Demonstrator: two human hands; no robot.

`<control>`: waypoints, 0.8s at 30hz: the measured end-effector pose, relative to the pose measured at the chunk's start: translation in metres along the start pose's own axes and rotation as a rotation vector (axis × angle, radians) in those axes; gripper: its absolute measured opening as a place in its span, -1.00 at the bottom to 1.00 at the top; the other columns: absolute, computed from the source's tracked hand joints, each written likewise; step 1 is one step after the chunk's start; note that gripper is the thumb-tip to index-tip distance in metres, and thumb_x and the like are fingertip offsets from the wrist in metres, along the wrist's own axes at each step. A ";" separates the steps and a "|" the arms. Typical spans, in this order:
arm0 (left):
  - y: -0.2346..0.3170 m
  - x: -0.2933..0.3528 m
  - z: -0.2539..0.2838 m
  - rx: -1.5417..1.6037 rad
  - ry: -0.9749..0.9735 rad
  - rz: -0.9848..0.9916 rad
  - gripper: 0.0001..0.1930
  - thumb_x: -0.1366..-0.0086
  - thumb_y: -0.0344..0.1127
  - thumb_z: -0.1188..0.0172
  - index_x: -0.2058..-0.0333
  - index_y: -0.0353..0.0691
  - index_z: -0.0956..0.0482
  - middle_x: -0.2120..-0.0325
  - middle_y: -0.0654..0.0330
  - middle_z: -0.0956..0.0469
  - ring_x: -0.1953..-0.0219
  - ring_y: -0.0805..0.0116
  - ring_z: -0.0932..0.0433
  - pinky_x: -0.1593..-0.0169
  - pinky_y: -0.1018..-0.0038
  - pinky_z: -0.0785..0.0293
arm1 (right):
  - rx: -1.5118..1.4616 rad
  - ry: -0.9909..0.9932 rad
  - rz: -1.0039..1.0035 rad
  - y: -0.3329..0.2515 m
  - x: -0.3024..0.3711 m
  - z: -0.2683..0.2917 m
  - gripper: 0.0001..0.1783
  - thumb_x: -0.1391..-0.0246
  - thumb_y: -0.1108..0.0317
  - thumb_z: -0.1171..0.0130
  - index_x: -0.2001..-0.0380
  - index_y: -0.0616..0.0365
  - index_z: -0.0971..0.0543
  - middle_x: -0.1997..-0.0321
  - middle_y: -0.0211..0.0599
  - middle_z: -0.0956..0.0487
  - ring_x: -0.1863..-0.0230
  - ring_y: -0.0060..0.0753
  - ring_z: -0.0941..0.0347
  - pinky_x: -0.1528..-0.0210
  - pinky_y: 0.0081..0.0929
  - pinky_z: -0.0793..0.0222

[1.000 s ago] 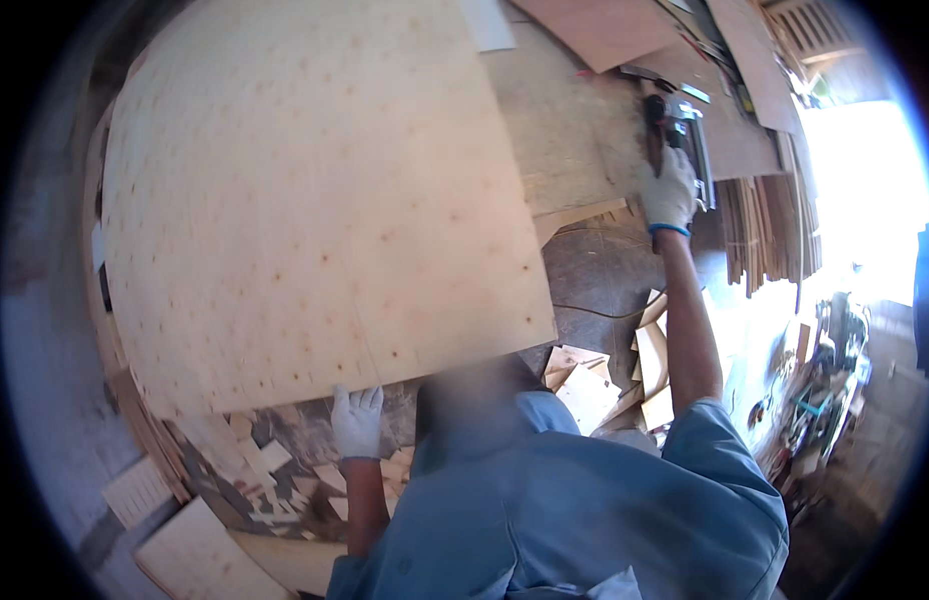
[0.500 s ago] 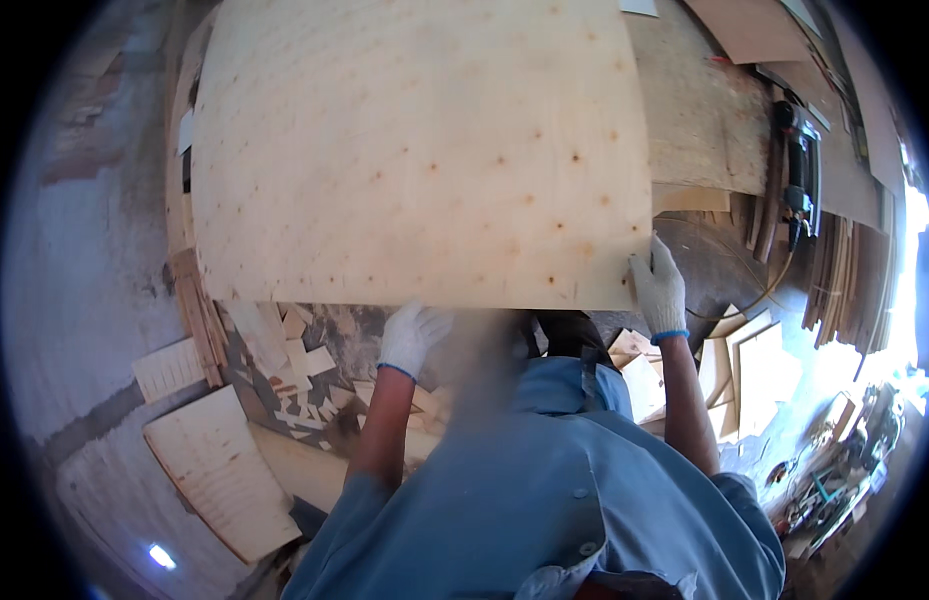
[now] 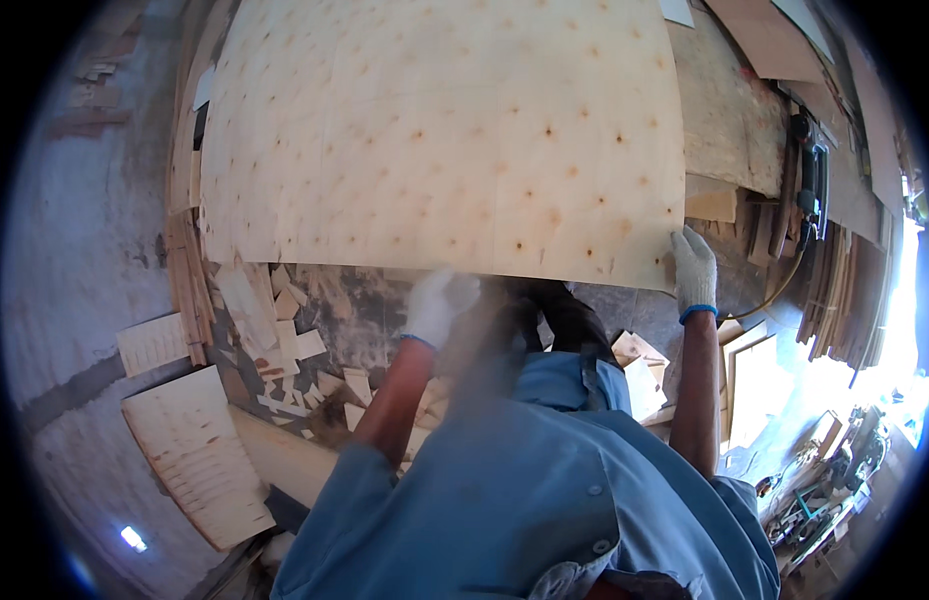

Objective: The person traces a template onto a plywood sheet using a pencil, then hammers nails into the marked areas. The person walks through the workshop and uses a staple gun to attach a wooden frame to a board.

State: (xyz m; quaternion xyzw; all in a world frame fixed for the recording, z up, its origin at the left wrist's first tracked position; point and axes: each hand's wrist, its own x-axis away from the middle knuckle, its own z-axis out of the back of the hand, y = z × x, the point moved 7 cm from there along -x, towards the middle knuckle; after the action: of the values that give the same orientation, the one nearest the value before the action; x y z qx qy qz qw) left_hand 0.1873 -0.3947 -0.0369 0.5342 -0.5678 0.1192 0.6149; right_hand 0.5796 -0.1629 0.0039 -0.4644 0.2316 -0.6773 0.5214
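Observation:
A large pale plywood sheet [image 3: 444, 150] dotted with small brown knots lies in front of me, its near edge slanting slightly down to the right. At its near right corner, my gloved right hand [image 3: 695, 268] grips the side edge, the fingertips against the wood. My left hand [image 3: 441, 303], also in a white knitted glove with a blue cuff, is just below the near edge, left of my body. Motion blurs its fingers, and whether it touches the sheet is unclear.
A black power tool [image 3: 812, 175] with a yellowish hose rests to the right, near stacked wood strips [image 3: 842, 290]. Wood offcuts litter the floor around my legs. A loose board [image 3: 197, 458] lies at the lower left. Tangled tools and scraps [image 3: 829, 490] are at the lower right.
The sheet's near edge now appears farther from my body and tilted, its right corner shifted right. My right hand has moved right with it; my left hand has shifted right and slightly away from me.

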 end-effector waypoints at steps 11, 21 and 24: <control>-0.017 -0.040 0.029 0.018 -0.197 -0.038 -0.70 -0.47 -0.19 -0.15 0.07 -0.36 -0.54 0.18 -0.05 -0.65 0.10 0.01 -0.68 0.02 0.12 -0.67 | -0.102 0.287 0.070 0.020 0.014 -0.023 -0.56 -0.32 0.13 -0.01 0.01 0.25 -0.64 0.21 -0.05 -0.68 0.23 -0.23 -0.61 0.12 -0.24 -0.48; 0.012 0.021 -0.010 0.459 -0.276 0.172 -0.25 -0.52 -0.05 0.04 -0.38 -0.58 0.02 -0.42 -0.34 -0.04 -0.47 -0.21 -0.10 -0.46 -0.10 -0.14 | -0.232 0.320 0.005 0.074 0.039 -0.012 -0.59 -0.38 0.20 -0.02 0.01 0.34 -0.62 0.07 -0.10 -0.67 0.07 -0.24 -0.63 0.03 -0.32 -0.50; 0.026 0.024 -0.009 0.603 -0.206 0.161 -0.16 -0.51 -0.02 0.05 -0.43 -0.58 0.19 -0.49 -0.30 0.17 -0.53 -0.22 0.11 -0.51 -0.10 0.00 | -0.830 0.158 -0.272 0.110 0.060 -0.022 -0.54 -0.42 0.11 0.02 -0.08 0.32 -0.53 -0.08 -0.02 -0.61 -0.11 -0.03 -0.55 -0.16 -0.18 -0.47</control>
State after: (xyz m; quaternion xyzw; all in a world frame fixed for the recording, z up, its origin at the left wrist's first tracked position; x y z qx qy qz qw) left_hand 0.1810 -0.3878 -0.0016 0.6547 -0.6067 0.2756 0.3569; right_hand 0.6126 -0.2597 -0.0708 -0.6074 0.4599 -0.6228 0.1778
